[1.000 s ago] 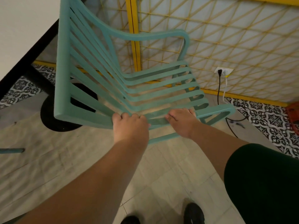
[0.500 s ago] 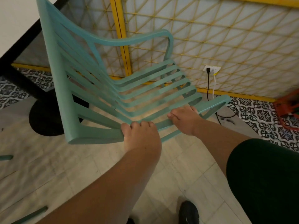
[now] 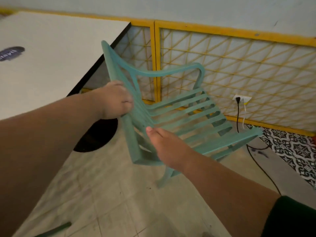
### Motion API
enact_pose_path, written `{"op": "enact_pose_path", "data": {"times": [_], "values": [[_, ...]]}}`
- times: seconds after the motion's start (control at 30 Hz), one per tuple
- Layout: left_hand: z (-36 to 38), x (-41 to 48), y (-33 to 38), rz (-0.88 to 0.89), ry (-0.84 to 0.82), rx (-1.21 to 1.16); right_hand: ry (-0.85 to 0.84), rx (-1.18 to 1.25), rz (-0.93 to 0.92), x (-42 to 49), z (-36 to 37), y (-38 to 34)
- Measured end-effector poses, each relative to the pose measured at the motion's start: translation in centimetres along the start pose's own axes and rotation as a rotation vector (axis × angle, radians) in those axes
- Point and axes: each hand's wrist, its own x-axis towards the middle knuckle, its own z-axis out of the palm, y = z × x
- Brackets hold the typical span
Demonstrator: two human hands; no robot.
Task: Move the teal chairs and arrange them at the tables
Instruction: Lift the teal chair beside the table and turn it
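A teal slatted chair [image 3: 188, 113] with curved armrests is in the middle of the view, tilted, its seat facing me. My left hand [image 3: 114, 100] grips the edge of the backrest, next to the table corner. Over the near armrest lies my right hand [image 3: 168, 149], closed on it with the thumb pointing up-left. One chair leg [image 3: 164, 178] reaches down to the floor. The white table [image 3: 51, 53] with a black edge stands to the left, and its round black base [image 3: 95, 137] sits behind my left arm.
A yellow lattice wall panel [image 3: 239, 74] runs behind the chair. A wall socket [image 3: 242, 99] holds a black cord [image 3: 256, 161] that trails over the floor on the right, by the patterned tiles [image 3: 294, 151]. Another teal piece [image 3: 56, 230] shows at the bottom left.
My left hand has left the near armrest and taken the backrest edge. The chair has swung more upright and toward the table, and my view has lifted onto the table top.
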Motion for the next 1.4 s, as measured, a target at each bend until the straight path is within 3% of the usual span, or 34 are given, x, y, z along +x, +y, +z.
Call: {"op": "enact_pose_path", "data": {"times": [0.07, 0.13, 0.27, 0.67, 1.03, 1.4], "values": [[1.4, 0.5, -0.3, -0.011, -0.048, 0.020, 0.010, 0.151, -0.006, -0.4, 1.3, -2.0], [1.6, 1.0, -0.5, -0.065, 0.012, -0.108, -0.015, 0.216, -0.024, -0.8, 2.5, -2.8], [2.8, 1.9, -1.2, 0.000, 0.189, -0.198, 0.021, 0.052, -0.065, -0.5, 4.1, -2.8], [3.7, 0.5, 0.4, 0.022, 0.373, -0.220, -0.035, -0.041, 0.059, -1.6, 3.1, -3.6], [5.0, -2.7, 4.6, -0.102, 0.350, -0.176, -0.128, -0.241, 0.078, -5.9, 1.5, -2.3], [3.0, -5.2, 13.9, -0.299, 0.270, -0.168, -0.237, -0.398, 0.088, -11.2, -4.2, 0.9]]}}
